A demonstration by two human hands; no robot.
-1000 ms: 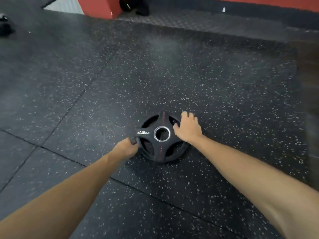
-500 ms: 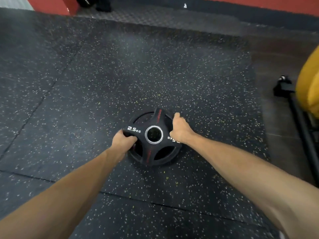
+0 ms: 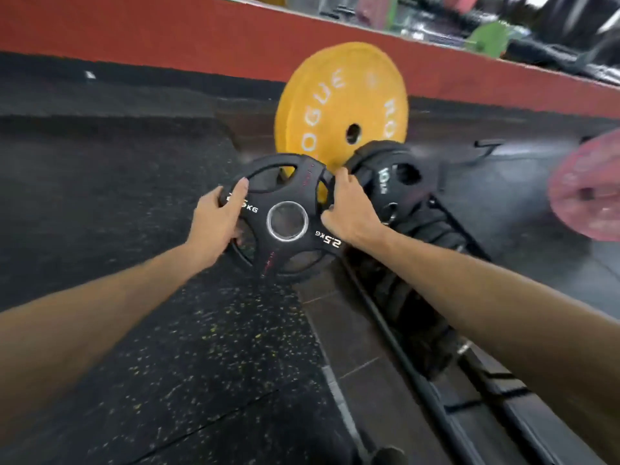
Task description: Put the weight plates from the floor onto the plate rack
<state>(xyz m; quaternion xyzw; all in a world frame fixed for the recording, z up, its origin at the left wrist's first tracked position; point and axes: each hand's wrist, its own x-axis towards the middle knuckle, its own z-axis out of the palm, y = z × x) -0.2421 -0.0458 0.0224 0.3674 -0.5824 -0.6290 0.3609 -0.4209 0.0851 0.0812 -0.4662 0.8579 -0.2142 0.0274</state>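
A black 2.5 kg weight plate (image 3: 285,243) with a steel-ringed centre hole is off the floor, held in front of me. My left hand (image 3: 218,223) grips its left rim through a cut-out. My right hand (image 3: 349,213) grips its right rim. Just right of it, the low black plate rack (image 3: 419,374) runs along the floor toward me. Upright on the rack stand a black 10 kg plate (image 3: 399,182) and several more black plates. A big yellow plate (image 3: 342,105) stands at the rack's far end.
A blurred pink plate (image 3: 587,189) shows at the right edge. The red wall base (image 3: 167,38) runs across the back. Speckled black rubber matting (image 3: 134,347) covers the floor on the left, and brown tiles (image 3: 342,330) lie beside the rack.
The plate has come up off the floor in both hands. My view has swung right, bringing the rack, the yellow plate and the pink plate into sight.
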